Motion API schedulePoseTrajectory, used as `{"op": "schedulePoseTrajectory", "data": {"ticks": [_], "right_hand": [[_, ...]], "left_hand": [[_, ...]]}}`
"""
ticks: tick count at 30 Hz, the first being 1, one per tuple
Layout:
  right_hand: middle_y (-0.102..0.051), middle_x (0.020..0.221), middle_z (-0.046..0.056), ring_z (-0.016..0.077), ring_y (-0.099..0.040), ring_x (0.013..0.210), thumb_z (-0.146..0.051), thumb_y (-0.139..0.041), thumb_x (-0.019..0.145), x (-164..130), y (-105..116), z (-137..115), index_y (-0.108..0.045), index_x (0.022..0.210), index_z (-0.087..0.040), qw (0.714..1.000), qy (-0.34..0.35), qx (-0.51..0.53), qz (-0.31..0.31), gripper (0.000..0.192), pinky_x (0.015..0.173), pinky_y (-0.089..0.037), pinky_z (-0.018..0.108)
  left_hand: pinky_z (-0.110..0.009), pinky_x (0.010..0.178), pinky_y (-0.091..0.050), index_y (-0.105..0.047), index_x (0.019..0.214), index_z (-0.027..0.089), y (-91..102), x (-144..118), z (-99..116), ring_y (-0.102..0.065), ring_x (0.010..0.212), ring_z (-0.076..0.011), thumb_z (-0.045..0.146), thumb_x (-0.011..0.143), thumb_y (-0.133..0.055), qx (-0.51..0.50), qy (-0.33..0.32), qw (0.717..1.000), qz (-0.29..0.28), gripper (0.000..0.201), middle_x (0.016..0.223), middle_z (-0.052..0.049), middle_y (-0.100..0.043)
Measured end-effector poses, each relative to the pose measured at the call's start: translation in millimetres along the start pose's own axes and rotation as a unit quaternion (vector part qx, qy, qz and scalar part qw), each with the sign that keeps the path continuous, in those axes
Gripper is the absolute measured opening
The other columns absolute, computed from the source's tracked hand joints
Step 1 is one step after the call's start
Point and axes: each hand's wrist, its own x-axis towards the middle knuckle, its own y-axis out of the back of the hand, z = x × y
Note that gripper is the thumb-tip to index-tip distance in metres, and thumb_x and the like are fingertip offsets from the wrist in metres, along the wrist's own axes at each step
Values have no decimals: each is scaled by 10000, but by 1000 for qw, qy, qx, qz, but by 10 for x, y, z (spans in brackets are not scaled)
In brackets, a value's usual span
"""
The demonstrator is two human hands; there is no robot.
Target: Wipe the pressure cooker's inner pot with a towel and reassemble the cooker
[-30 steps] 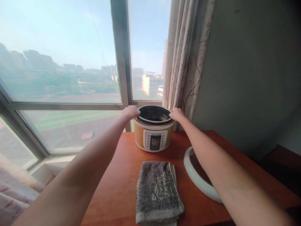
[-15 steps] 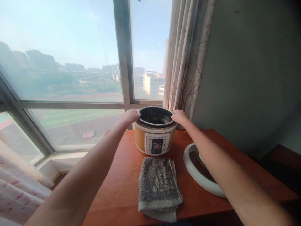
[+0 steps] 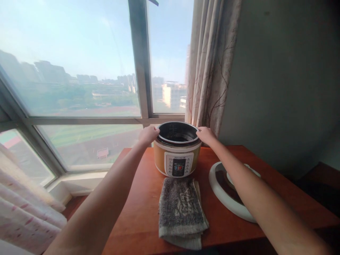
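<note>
A rice cooker (image 3: pixel 159 156) with a yellow-brown body and a front control panel stands lidless at the far side of the table. Its dark inner pot (image 3: pixel 183 132) sits in it, with a pale rim and markings on the inside wall. My left hand (image 3: pixel 151 135) is closed on the left of the pot's rim, thumb at the edge. On the opposite side, my right hand (image 3: pixel 206 135) pinches the rim too. Both arms reach forward, nearly straight. The fingers' undersides are hidden.
A folded grey towel (image 3: pixel 182 212) lies in front of the cooker. To the right, a round lid (image 3: pixel 225 200) with a white rim rests partly under my right forearm. The wooden table (image 3: pixel 138 212) stands by a window (image 3: pixel 79 46), a curtain (image 3: pixel 207 71) and a wall.
My view has shifted slightly, so the scene sits a little further right. Both hands stay on the pot's rim, and more of the lid shows past my right forearm.
</note>
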Motion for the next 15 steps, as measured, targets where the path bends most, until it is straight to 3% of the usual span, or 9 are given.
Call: {"op": "schedulePoseTrajectory", "data": {"ticks": [2, 4, 8, 11, 15], "right_hand": [[-758, 1028, 127, 278, -683, 1010, -271, -476, 882, -32, -42, 52, -759, 1026, -181, 999, 19, 30, 18, 331, 824, -483, 315], [-758, 1001, 106, 239, -685, 968, -302, -441, 921, -110, -84, 121, -702, 1174, -168, 997, 38, 63, 38, 388, 821, -488, 298], [-736, 839, 53, 193, -678, 776, -355, -420, 940, -424, -116, 431, -475, 1428, -99, 989, 67, 120, 56, 553, 761, -515, 298], [-716, 782, 38, 198, -664, 718, -413, -461, 920, -713, -78, 880, -539, 1357, -107, 980, 91, 164, 73, 539, 753, -517, 327], [-730, 851, 72, 235, -670, 775, -405, -492, 893, -1051, -27, 1552, -675, 1155, -156, 994, 53, 25, 90, 406, 775, -504, 368]], "left_hand": [[-311, 591, -325, -542, 588, 216, -1, -11, -6, -593, 683, -237, 412, 874, -485, -7, -4, 1000, 5, 351, 699, -89, -660], [-307, 578, -297, -502, 567, 219, -18, -47, -35, -542, 631, -214, 468, 884, -482, -26, -13, 999, 28, 404, 629, -64, -604], [-284, 566, -273, -426, 592, 221, -136, -265, -218, -440, 575, -163, 453, 892, -470, -121, -45, 981, 147, 382, 567, 1, -483], [-265, 566, -282, -389, 597, 220, -297, -567, -444, -408, 567, -142, 406, 886, -462, -195, -42, 963, 181, 351, 556, 28, -421], [-257, 551, -303, -417, 605, 221, -578, -1023, -705, -430, 552, -142, 436, 887, -466, -260, -11, 957, 129, 358, 544, 35, -425]]}}
